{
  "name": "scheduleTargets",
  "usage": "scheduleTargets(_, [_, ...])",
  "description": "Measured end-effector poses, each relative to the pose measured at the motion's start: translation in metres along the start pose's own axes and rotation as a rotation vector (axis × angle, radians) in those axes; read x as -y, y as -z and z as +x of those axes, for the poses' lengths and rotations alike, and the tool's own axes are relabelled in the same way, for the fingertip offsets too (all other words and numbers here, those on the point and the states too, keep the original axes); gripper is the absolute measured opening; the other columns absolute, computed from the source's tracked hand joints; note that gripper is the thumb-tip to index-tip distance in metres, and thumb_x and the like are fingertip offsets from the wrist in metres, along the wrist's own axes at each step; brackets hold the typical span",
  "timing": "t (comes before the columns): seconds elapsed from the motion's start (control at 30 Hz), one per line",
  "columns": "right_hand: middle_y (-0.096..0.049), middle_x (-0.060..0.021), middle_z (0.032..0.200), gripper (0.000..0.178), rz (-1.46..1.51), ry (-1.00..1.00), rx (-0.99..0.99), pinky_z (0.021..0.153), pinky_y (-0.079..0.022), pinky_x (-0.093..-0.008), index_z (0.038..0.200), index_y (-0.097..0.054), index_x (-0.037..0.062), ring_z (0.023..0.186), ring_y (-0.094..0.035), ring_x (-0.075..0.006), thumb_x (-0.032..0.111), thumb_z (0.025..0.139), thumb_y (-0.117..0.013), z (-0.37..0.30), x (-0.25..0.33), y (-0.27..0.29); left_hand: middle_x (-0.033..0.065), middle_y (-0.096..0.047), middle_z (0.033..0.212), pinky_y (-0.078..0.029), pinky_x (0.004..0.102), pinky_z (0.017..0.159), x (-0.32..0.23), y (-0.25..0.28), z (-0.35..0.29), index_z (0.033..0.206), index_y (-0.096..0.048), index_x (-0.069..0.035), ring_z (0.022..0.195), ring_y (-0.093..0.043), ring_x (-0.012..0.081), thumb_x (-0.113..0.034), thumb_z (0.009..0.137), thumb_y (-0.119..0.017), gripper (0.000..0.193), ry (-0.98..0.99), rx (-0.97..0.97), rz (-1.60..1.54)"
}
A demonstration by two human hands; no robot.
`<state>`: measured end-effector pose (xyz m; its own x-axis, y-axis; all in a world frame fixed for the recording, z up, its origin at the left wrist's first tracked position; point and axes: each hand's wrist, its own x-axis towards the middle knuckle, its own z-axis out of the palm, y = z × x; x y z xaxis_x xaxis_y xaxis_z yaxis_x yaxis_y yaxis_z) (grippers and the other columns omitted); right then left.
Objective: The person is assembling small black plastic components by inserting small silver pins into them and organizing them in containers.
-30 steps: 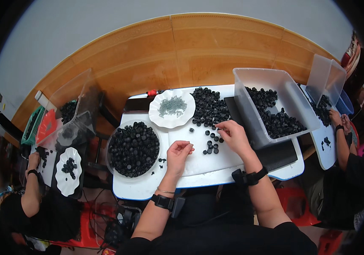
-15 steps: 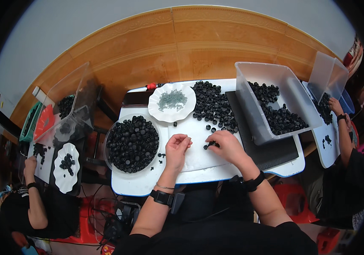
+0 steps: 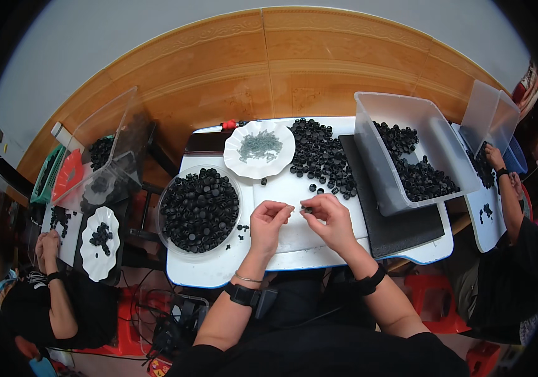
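Over the white table (image 3: 262, 261), my left hand (image 3: 269, 226) is closed in a pinch. Whatever sits at its fingertips is too small to make out. Close beside it, a small gap apart, my right hand (image 3: 331, 225) pinches a small round black cap (image 3: 306, 210) between thumb and forefinger. Beyond the hands lies a heap of similar black caps (image 3: 322, 154). A white scalloped plate (image 3: 235, 164) holds a pile of tiny clear greenish pieces (image 3: 261, 146). To the left, a round clear tub (image 3: 241, 213) is filled with black caps.
A translucent bin (image 3: 379, 169) partly filled with black caps rests on a dark mat (image 3: 401, 235) at right. Several tiny black pieces (image 3: 242, 230) lie beside the tub. Other people work at tables on both sides; a white dish (image 3: 100, 267) stands at left.
My right hand has turned and lifted a black cap toward my left hand. The two hands are now closer together. The left co-worker's hands have come together.
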<state>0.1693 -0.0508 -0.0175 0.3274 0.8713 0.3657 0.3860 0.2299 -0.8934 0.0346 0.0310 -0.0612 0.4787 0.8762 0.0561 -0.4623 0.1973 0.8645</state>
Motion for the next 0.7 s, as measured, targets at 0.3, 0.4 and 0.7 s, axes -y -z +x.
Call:
scheduleTargets(0.3, [-0.062,-0.0100,0.093,0.028,0.316,-0.135,-0.034,0.074,-0.052,-0.0238,0.102,-0.053,-0.0028,0.085,-0.062,-0.0121,0.001,0.078,-0.066,-0.014,0.004,-0.007,0.0113,-0.064,0.087,-0.049,0.0243,0.074,-0.014,-0.023,-0.012,0.085,-0.058,-0.001,0.078,-0.061,0.0141,0.009,0.078,-0.061,0.011,-0.160,0.063,0.061])
scheduleTargets(0.4, [-0.063,-0.0100,0.091,0.023,0.324,-0.157,-0.020,0.075,-0.052,-0.0241,0.097,-0.052,-0.0035,0.084,-0.062,-0.0124,0.000,0.078,-0.066,-0.015,0.007,-0.006,0.0097,-0.064,0.086,-0.050,0.0234,0.072,-0.017,-0.026,-0.015,0.084,-0.061,0.001,0.080,-0.061,0.0129,0.008,0.078,-0.063,0.009,-0.210,0.066,0.060])
scheduleTargets(0.7, [-0.062,-0.0079,0.087,0.014,0.455,-0.126,-0.067,0.074,-0.051,-0.0233,0.089,-0.057,-0.0030,0.081,-0.062,-0.0122,-0.003,0.078,-0.065,-0.018,-0.001,-0.008,0.0089,-0.061,0.087,-0.048,0.0223,0.072,-0.013,-0.025,-0.018,0.084,-0.063,0.001,0.080,-0.059,0.0127,0.010,0.078,-0.060,0.011,-0.306,0.095,0.234])
